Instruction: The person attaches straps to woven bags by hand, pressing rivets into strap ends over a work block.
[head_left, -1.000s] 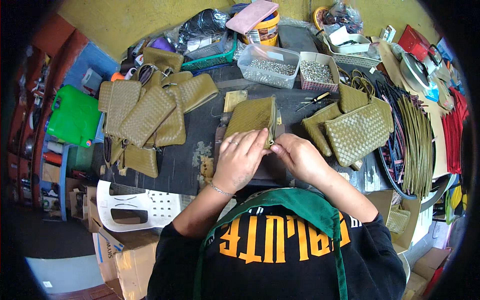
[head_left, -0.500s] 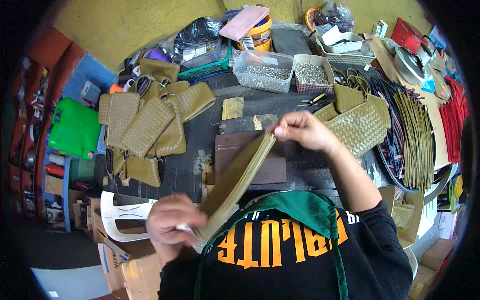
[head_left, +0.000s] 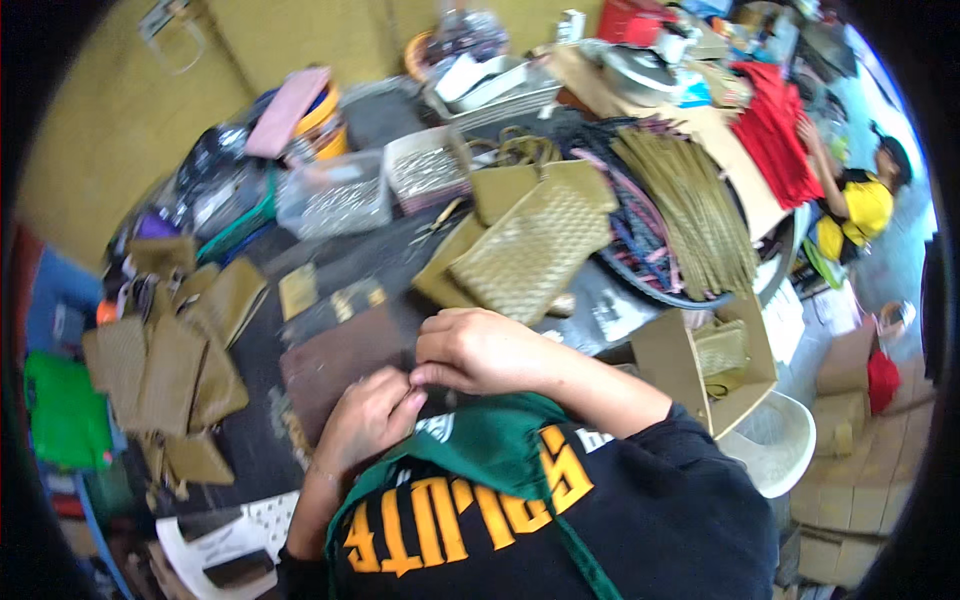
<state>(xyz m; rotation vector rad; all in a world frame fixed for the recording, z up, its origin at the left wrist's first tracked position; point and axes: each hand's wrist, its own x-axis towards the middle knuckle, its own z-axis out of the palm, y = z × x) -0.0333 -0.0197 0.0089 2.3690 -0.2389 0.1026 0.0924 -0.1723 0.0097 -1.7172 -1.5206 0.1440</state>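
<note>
My left hand (head_left: pixel 375 415) and my right hand (head_left: pixel 475 345) meet at the table's near edge, close to my green apron (head_left: pixel 500 430). The fingers of both are bent and pinched together, thumbs close to each other. Whatever lies between the fingertips is too small or hidden to make out. Under and beside my left hand is a flat brown panel (head_left: pixel 335 360) on the dark table. Just beyond my right hand lies an olive woven pouch (head_left: pixel 540 245), over other olive pieces. The picture is smeared by motion.
Olive woven pouches (head_left: pixel 165 370) are heaped at the left. Farther back stand clear and white tubs of metal bits (head_left: pixel 425 170). A round tray holds olive strips (head_left: pixel 690 210). A cardboard box (head_left: pixel 720 360) stands by my right arm. Another person (head_left: pixel 855 205) handles red material at far right.
My view has swung to the right. The long olive piece stretched between my hands is no longer visible, and my hands have come together at the table's edge.
</note>
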